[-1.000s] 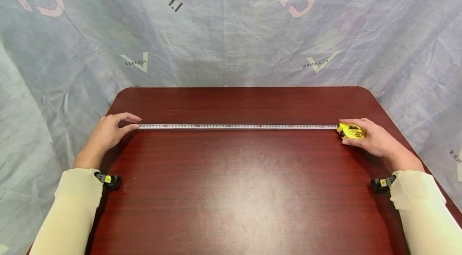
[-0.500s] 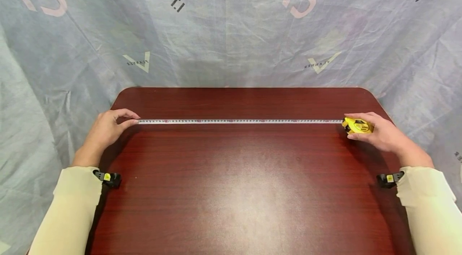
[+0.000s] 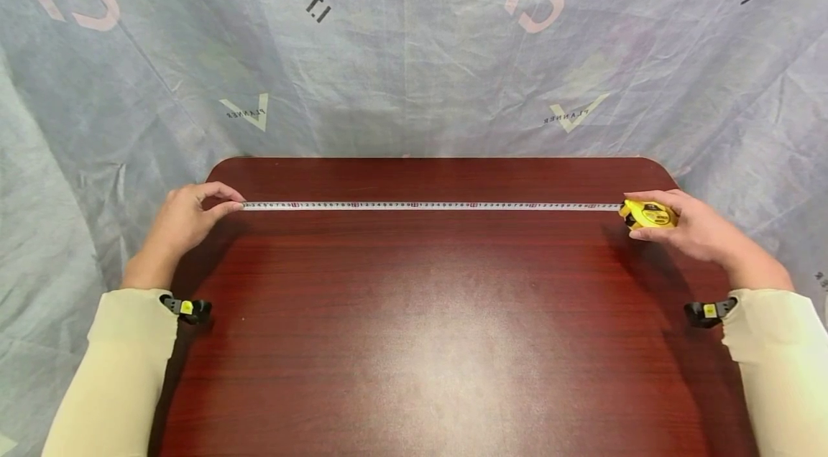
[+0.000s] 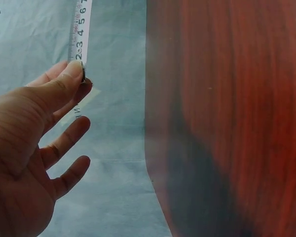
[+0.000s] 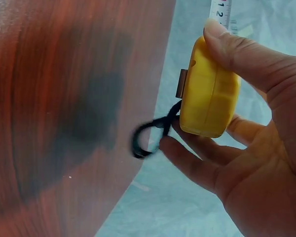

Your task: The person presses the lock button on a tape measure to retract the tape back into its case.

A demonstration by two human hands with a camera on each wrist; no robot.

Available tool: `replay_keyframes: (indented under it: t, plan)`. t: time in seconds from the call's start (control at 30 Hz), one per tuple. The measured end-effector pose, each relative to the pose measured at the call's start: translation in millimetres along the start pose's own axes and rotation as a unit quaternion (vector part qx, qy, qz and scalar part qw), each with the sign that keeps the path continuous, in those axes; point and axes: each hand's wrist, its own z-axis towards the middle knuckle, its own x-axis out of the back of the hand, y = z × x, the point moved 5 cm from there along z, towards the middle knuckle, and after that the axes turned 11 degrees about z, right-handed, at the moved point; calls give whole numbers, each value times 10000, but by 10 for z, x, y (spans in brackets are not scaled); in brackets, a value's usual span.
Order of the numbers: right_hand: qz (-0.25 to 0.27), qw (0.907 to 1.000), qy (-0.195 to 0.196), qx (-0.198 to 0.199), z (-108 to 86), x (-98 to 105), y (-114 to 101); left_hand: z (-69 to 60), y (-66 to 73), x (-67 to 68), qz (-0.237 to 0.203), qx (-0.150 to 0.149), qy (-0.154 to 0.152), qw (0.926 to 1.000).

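Observation:
A white tape measure blade (image 3: 427, 206) stretches straight across the far part of the table in the head view, printed with black digits and red tens. My left hand (image 3: 194, 216) pinches its free end between thumb and forefinger; in the left wrist view the digits from 2 upward show beyond the thumb (image 4: 71, 71). At the other end, my right hand (image 3: 705, 227) grips the yellow tape measure case (image 3: 650, 215). The right wrist view shows the case's yellow back, a metal clip (image 5: 181, 84) and a black wrist strap (image 5: 143, 140) hanging from it.
Beneath lies a dark red wood-grain table (image 3: 420, 342) with rounded far corners. Grey printed fabric (image 3: 401, 47) hangs behind it and along both sides. Both hands cast shadows on the tabletop.
Both hands have moved away from me, carrying the tape farther over the table. The right hand has also shifted right, so more blade is drawn out.

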Motion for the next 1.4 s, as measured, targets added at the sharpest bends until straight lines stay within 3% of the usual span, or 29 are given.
replay_keyframes:
  t: [0.2,0.6,1.23,1.4]
  plan:
    - [29,9990,-164,-425,41,45,-44,5,-25,56,13,91,-88,9999]
    - [130,9995,-178,-237,110,70,-131,-12,-46,158,179,143,-8,9997]
    - [417,9991,93,54,101,85,-163,25,-35,187,280,129,-24,9995]
    - [258,9993,171,193,81,82,-165,34,-24,185,278,135,-24,9995]
